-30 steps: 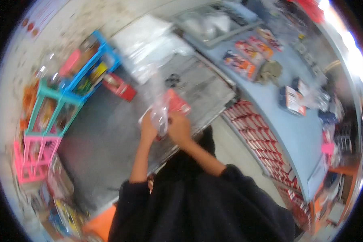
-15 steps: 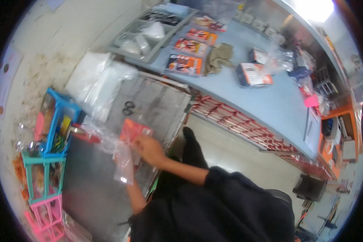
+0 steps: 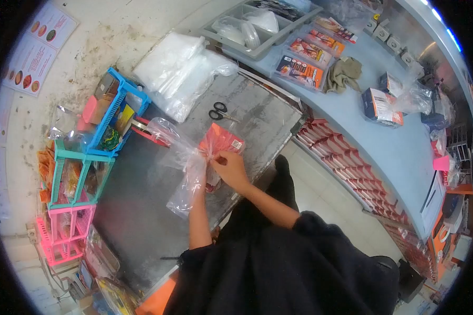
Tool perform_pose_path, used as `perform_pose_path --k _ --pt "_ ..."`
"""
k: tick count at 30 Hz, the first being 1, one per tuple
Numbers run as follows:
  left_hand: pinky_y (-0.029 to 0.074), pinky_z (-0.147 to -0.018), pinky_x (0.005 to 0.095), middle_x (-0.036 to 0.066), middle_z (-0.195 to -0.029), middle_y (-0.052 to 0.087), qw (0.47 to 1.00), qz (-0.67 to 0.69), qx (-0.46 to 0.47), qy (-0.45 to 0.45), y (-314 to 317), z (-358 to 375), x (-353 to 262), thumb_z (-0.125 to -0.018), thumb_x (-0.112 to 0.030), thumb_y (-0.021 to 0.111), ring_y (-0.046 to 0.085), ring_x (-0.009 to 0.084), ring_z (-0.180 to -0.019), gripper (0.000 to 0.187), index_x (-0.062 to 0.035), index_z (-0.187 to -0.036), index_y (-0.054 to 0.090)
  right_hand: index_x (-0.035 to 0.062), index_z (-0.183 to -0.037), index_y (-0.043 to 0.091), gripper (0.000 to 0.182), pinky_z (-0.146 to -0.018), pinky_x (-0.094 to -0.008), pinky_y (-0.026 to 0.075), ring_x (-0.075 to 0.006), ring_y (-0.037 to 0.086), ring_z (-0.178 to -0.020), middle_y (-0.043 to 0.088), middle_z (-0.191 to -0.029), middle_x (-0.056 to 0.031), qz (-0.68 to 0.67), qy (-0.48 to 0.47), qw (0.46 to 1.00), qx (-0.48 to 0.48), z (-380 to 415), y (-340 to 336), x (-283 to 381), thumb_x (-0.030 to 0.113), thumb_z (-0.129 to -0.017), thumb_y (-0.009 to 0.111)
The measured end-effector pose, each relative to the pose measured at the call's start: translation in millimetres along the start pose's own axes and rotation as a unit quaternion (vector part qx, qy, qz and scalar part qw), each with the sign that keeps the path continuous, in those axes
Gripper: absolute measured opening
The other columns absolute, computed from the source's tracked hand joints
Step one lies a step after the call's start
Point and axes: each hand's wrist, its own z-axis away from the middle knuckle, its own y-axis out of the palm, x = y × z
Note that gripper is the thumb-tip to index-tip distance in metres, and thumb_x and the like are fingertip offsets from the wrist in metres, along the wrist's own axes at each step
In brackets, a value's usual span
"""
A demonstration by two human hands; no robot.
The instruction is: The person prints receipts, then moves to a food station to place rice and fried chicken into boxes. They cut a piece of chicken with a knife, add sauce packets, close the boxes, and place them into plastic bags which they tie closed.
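A clear plastic bag (image 3: 184,194) is bunched between my two hands over the dark metal worktop (image 3: 152,194). Just beyond them, a red-orange packet (image 3: 223,139) with a small printed label appears to lie inside the bag. My left hand (image 3: 196,170) is wrapped in the loose plastic, and its fingers close on the gathered part. From the right, my right hand (image 3: 231,169) pinches the twisted plastic beside the packet, fingertips close to the left hand's. Black-handled scissors (image 3: 220,111) lie on the worktop past the packet. A red tape dispenser (image 3: 151,132) sits left of the bag.
Clear plastic bags (image 3: 173,68) are stacked at the worktop's far end. Blue (image 3: 122,113), teal (image 3: 71,173) and pink (image 3: 63,236) baskets line the left wall. On the blue counter (image 3: 347,113) are a grey divided tray (image 3: 255,50), orange-black packs (image 3: 299,72), a cloth (image 3: 344,73) and boxes (image 3: 381,107).
The camera view has turned, so the whole scene sits further right. Both hands stay together at the gathered bag by the packet, with the right fingertips now pinched on the plastic.
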Motion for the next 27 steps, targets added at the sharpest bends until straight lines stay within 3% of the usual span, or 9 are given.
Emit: perform_pose_path --k 3,5,12,13,14,15,18,23,27 --pt "0.043 -0.073 0.0365 0.014 -0.086 0.06 0.988 0.155 -0.018 -0.004 -6 12 -26 -0.077 -0.029 0.056 0.057 0.0258 -0.083 0.028 -0.0049 -0.092 0.058 -0.0019 -0.075 0.06 0.01 -0.054 -0.0253 0.045 -0.0113 0.058 -0.057 0.06 -0.063 -0.0081 -0.002 -0.016 1.0 -0.011 0 2 -1 0.008 -0.076 0.061" --pt "0.043 -0.072 0.0364 0.011 -0.084 0.06 0.998 -0.065 0.023 -0.012 -11 5 -27 -0.076 -0.027 0.058 0.057 0.025 -0.081 0.026 -0.0046 -0.09 0.058 -0.0023 -0.074 0.06 0.012 -0.054 -0.0255 0.045 -0.0112 0.058 -0.057 0.06 -0.063 -0.0081 -0.009 -0.006 1.0 -0.011 -1 3 -4 0.01 -0.076 0.061" --pt "0.047 -0.062 0.029 0.009 -0.084 0.059 0.966 -0.214 -0.042 0.141 14 -6 55 -0.081 -0.015 0.052 0.057 0.0214 -0.075 0.021 -0.0019 -0.097 0.057 -0.0016 -0.077 0.061 0.009 -0.054 -0.0241 0.045 -0.0109 0.058 -0.058 0.061 -0.064 -0.0065 -0.044 0.018 0.998 -0.03 -5 7 -2 0.007 -0.077 0.06" --pt "0.046 -0.064 0.0343 0.009 -0.081 0.057 0.993 0.116 0.007 0.013 19 -4 69 -0.081 -0.024 0.055 0.057 0.0222 -0.075 0.028 -0.0027 -0.1 0.055 -0.0015 -0.078 0.061 0.008 -0.054 -0.0241 0.046 -0.0107 0.058 -0.058 0.061 -0.066 -0.0061 -0.085 0.026 0.996 -0.009 -4 5 0 0.006 -0.078 0.059" --pt "0.045 -0.065 0.0396 0.008 -0.078 0.055 0.893 0.43 0.06 -0.118 19 0 75 -0.082 -0.032 0.057 0.056 0.0231 -0.074 0.036 -0.0034 -0.104 0.054 -0.0013 -0.08 0.061 0.007 -0.054 -0.0241 0.047 -0.0105 0.058 -0.058 0.061 -0.067 -0.0056 -0.126 0.033 0.991 0.01 -3 2 4 0.006 -0.078 0.058" --pt "0.045 -0.066 0.0393 0.009 -0.08 0.056 0.888 0.441 0.063 -0.113 22 0 79 -0.081 -0.031 0.057 0.056 0.0232 -0.075 0.036 -0.0032 -0.104 0.054 -0.0013 -0.08 0.061 0.007 -0.054 -0.0241 0.047 -0.0105 0.058 -0.058 0.061 -0.067 -0.0056 -0.123 0.029 0.992 0.002 -5 -1 8 0.006 -0.078 0.058" --pt "0.046 -0.067 0.0383 0.01 -0.085 0.056 0.985 0.134 0.052 0.095 12 -4 82 -0.081 -0.028 0.057 0.057 0.0234 -0.076 0.034 -0.0024 -0.104 0.054 -0.0003 -0.08 0.06 0.006 -0.054 -0.0251 0.047 -0.0113 0.058 -0.06 0.06 -0.068 -0.0056 -0.113 0.0 0.988 0.107 -19 -17 9 0.004 -0.077 0.058" --pt "0.047 -0.069 0.0367 0.011 -0.093 0.057 0.974 0.084 0.073 0.197 1 -13 89 -0.08 -0.023 0.057 0.057 0.0236 -0.079 0.033 -0.0011 -0.104 0.054 0.0034 -0.075 0.058 0.011 -0.053 -0.0326 0.047 -0.0195 0.059 -0.058 0.059 -0.066 -0.0105 0.193 -0.079 0.924 0.32 -56 -31 6 0.014 -0.071 0.06" --pt "0.048 -0.071 0.0354 0.012 -0.1 0.057 0.941 0.067 0.075 0.323 -6 -21 96 -0.079 -0.019 0.057 0.058 0.0239 -0.082 0.032 -0.0001 -0.105 0.054 0.0057 -0.074 0.058 0.015 -0.054 -0.0352 0.048 -0.0262 0.06 -0.06 0.06 -0.068 -0.0109 0.292 -0.255 0.892 0.231 -70 -47 -8 0.02 -0.074 0.057"
